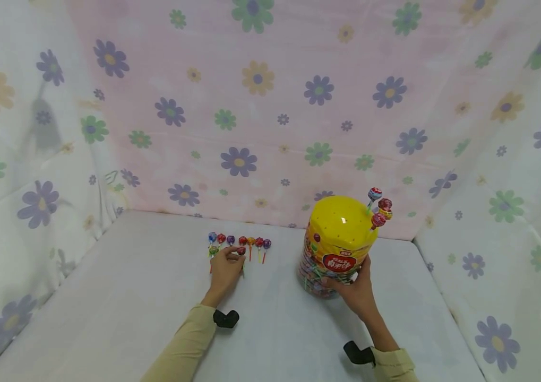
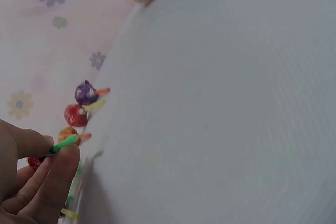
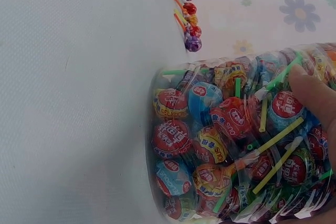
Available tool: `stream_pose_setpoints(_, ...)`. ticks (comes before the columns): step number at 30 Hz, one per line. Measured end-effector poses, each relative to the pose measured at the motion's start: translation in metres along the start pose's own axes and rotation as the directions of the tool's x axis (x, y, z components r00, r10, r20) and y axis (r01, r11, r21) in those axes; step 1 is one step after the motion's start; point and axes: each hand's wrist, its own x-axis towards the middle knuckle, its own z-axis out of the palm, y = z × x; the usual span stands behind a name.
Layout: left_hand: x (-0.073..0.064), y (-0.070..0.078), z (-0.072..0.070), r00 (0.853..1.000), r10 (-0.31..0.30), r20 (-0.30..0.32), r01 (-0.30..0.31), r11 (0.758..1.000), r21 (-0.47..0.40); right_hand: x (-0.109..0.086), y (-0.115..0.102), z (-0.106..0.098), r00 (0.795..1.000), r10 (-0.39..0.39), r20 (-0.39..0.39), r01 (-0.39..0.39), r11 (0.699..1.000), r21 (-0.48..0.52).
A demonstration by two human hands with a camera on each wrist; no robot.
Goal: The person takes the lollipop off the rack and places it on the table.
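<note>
My left hand point(image 1: 226, 270) pinches a lollipop point(image 2: 65, 144) by its green stick, the dark red wrapped head beside the fingers. Under and around this hand lie several wrapped lollipops, one of them with a purple head point(image 1: 267, 244), set out in a row on the white table. With my right hand point(image 1: 360, 291) I grip the side of a large clear jar point(image 3: 210, 145) full of lollipops, tilted, with a yellow lid point(image 1: 342, 220). Several lollipops stick up at the lid's right edge, one with a blue head point(image 1: 374, 193). The left hand covers part of the row.
The white table point(image 1: 270, 329) ends at a pink flowered cloth point(image 1: 280, 122) behind the row and the jar. Pale flowered cloth also hangs at the left and right sides. A black wrist mount point(image 1: 226, 319) juts out beside the left sleeve, another point(image 1: 359, 352) beside the right.
</note>
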Motion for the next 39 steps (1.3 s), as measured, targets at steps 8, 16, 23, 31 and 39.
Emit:
stream_pose_setpoints(8, 0.005, -0.009, -0.007, 0.999, 0.035, -0.042, -0.03, 0.994, 0.108, -0.001, -0.002, 0.0, 1.0, -0.007, 0.003, 0.007, 1.0, 0.007)
stream_pose_setpoints(16, 0.006, -0.012, -0.01, 0.995, 0.082, -0.054, -0.071, 0.982, 0.175, -0.001, 0.003, 0.0, 0.999, -0.033, -0.007, 0.033, 0.999, 0.003)
stream_pose_setpoints(23, 0.005, -0.011, -0.012, 0.993, 0.103, -0.056, -0.09, 0.974, 0.21, 0.001, 0.008, 0.002, 0.999, -0.045, -0.016, 0.045, 0.999, -0.014)
stream_pose_setpoints(31, 0.0, 0.003, -0.021, 0.994, 0.107, -0.031, -0.099, 0.975, 0.198, 0.001, 0.007, 0.0, 0.999, -0.037, -0.007, 0.037, 0.999, -0.003)
stream_pose_setpoints(39, -0.005, 0.036, -0.024, 0.977, 0.202, 0.073, -0.19, 0.972, -0.14, 0.002, 0.007, 0.001, 0.999, -0.045, -0.009, 0.045, 0.999, -0.002)
